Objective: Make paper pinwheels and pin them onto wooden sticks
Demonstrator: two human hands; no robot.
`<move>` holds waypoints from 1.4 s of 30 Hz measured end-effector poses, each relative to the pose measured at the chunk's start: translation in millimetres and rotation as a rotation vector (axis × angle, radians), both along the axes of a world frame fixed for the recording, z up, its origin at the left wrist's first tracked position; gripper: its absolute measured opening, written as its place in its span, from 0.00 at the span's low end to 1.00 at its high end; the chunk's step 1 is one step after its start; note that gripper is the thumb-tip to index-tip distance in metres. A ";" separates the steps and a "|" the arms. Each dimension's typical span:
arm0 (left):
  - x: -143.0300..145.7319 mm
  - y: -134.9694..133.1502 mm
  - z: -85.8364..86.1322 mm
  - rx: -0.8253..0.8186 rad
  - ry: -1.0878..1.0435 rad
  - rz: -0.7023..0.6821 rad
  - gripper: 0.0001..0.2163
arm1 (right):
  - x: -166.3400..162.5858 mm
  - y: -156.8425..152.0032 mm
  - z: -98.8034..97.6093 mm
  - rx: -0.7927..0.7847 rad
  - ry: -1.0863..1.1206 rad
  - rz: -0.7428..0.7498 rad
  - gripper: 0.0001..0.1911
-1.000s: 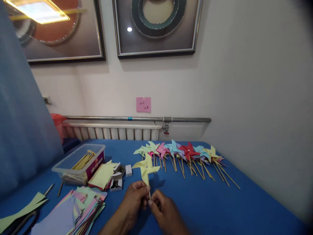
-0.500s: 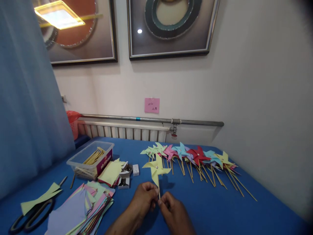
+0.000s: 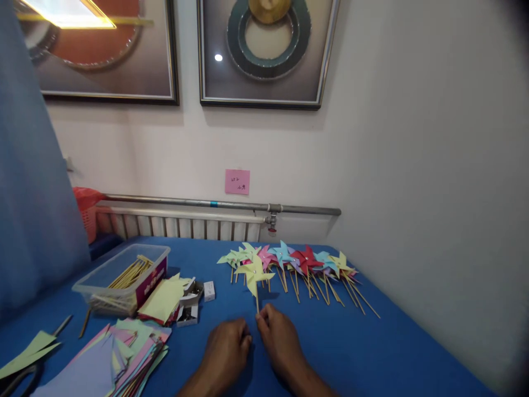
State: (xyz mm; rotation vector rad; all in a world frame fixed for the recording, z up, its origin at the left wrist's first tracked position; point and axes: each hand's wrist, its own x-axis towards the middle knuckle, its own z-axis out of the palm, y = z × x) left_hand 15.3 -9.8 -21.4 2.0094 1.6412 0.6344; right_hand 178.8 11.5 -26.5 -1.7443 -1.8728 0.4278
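Observation:
My right hand [image 3: 279,339] pinches the bottom of the thin wooden stick of a yellow paper pinwheel [image 3: 253,273] and holds it out over the blue table [image 3: 372,353]. The pinwheel's head sits just in front of a row of several finished pinwheels [image 3: 297,262] in green, pink, blue, red and yellow, lying with their sticks toward me. My left hand [image 3: 227,350] rests beside the right one with its fingers curled; nothing shows in it.
At the left stand a clear plastic box of wooden sticks [image 3: 122,275], a pile of yellow paper squares [image 3: 165,298], small boxes of pins [image 3: 192,303] and a spread stack of coloured paper [image 3: 111,361]. A radiator [image 3: 177,223] and pipe run along the wall behind.
My left hand has let go of the stick. My right hand has carried the yellow pinwheel forward, close to the row of finished ones.

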 end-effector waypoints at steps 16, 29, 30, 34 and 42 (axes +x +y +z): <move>2.4 -7.2 15.1 -0.057 0.137 -0.050 0.12 | 9.5 101.8 22.9 -0.071 -0.263 -0.203 0.15; 2.4 -6.4 14.1 -0.046 0.131 -0.062 0.12 | 1.5 90.6 14.9 0.027 -0.297 -0.222 0.14; 2.3 -6.5 14.8 -0.044 0.126 -0.054 0.11 | 2.1 87.4 14.9 0.046 -0.288 -0.222 0.14; 1.5 -6.1 15.4 -0.006 0.119 -0.021 0.10 | 2.1 62.1 10.7 0.115 -0.251 -0.167 0.12; -5.0 -6.9 21.5 -0.034 0.136 -0.039 0.12 | -29.2 -31.6 -27.8 0.430 0.115 0.246 0.23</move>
